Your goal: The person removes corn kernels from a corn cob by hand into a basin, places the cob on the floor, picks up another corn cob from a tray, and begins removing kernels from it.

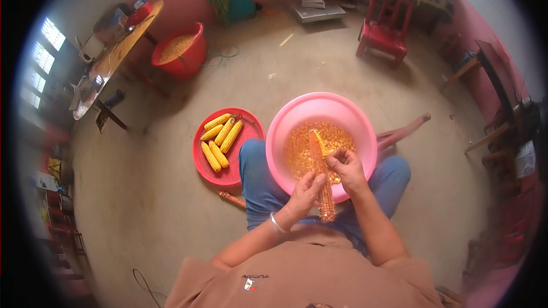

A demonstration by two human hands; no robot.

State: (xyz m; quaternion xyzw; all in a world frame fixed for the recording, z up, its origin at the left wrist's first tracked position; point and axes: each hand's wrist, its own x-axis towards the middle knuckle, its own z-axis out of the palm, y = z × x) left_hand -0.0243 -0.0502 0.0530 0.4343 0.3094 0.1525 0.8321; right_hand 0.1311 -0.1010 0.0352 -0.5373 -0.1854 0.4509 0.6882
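Note:
A mostly stripped corn cob (pixel 326 205) slants over a pink plastic basin (pixel 278 124), its lower end past the near rim. Yellow kernels remain in a strip along the right side of its upper part. My left hand (pixel 305 193) grips the cob around its middle. On that strip, the thumb and fingers of my right hand (pixel 349 172) pinch at the kernels. Loose corn kernels (pixel 295 145) cover the basin's bottom. The basin stands between my knees. At its left, a red round tray (pixel 239 175) holds several yellow corn ears (pixel 231 137).
A bare cob (pixel 231 199) lies on the floor below the tray. Farther left, a red tub (pixel 192 60) of kernels stands near a wooden table (pixel 124 47). A red chair (pixel 383 34) and a platform scale (pixel 319 13) stand at the back. Wooden legs (pixel 402 130) jut out beyond the basin's right.

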